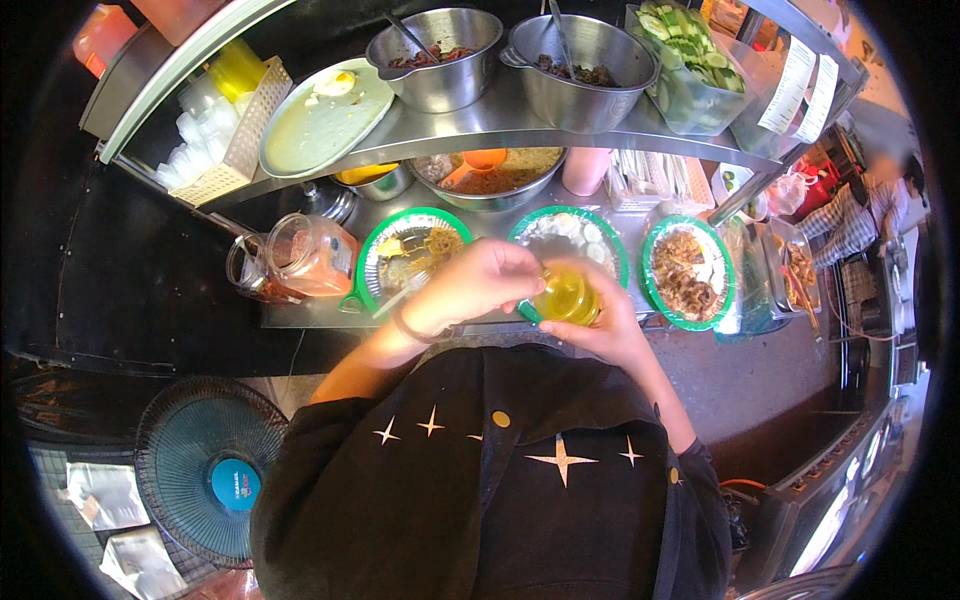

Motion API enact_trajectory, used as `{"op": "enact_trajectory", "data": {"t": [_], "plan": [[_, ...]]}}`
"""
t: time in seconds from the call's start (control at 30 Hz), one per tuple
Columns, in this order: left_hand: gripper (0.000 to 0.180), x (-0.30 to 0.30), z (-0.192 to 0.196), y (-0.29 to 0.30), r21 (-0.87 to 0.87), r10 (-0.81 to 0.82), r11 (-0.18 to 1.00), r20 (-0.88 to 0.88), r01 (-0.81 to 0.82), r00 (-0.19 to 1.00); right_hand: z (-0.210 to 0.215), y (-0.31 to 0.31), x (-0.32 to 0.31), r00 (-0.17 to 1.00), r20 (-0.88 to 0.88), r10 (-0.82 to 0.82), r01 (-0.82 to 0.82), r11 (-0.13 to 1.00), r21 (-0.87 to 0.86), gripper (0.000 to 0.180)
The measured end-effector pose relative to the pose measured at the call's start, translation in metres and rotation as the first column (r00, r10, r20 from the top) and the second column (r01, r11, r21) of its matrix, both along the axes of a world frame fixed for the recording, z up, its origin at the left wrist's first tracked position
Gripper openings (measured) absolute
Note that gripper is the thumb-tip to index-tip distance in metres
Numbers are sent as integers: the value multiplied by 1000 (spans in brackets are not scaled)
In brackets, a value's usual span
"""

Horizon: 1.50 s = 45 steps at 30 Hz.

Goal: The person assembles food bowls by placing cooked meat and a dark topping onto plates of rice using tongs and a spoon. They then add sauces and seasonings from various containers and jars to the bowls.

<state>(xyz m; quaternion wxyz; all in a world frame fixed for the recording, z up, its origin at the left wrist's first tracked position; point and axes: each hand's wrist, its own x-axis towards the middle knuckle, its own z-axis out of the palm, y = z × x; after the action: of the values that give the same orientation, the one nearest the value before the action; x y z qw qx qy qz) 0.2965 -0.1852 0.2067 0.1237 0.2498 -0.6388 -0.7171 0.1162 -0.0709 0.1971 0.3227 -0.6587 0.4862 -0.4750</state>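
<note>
Right grip [612, 325] holds a translucent yellow container [568, 299]

On the shelf [450, 131], left to right, stood a basket [245, 140], a platter [300, 130], two bowls [590, 100] and a tub [695, 108]. Below, on the counter [300, 316], a jar [312, 258] stood near the left end, then the left plate [364, 265], the middle plate [623, 258] and the right plate [731, 273] along the front edge, with a tray [783, 228] near the right end. Toward the back edge sat a basin [490, 204] with a scoop [485, 159] in it, a tumbler [585, 172] at its right. A container [568, 300] lay in the right hand [612, 332], by the near rim of the middle plate, the left hand [478, 285] at its left.
</note>
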Motion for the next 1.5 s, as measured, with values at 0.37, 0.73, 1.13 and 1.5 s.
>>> {"op": "enact_trajectory", "data": {"t": [0.37,0.73,1.13,1.5], "plan": [[12,4,-13,9,-244,76,969,115,-46,990,-2,-2,3,983,-168,69,-72,997,-15,59],[11,-8,-14,6,-104,0,995,8,0,1000,-18,2,-6,973,-205,-103,85,992,-91,62],[19,-35,3,8,-152,51,987,24,-47,998,-14,15,-17,993,-75,-96,93,995,-40,57],[27,-48,3,22,-433,7,901,11,-1,1000,-28,20,-24,982,-118,-149,143,988,-58,52]]}}
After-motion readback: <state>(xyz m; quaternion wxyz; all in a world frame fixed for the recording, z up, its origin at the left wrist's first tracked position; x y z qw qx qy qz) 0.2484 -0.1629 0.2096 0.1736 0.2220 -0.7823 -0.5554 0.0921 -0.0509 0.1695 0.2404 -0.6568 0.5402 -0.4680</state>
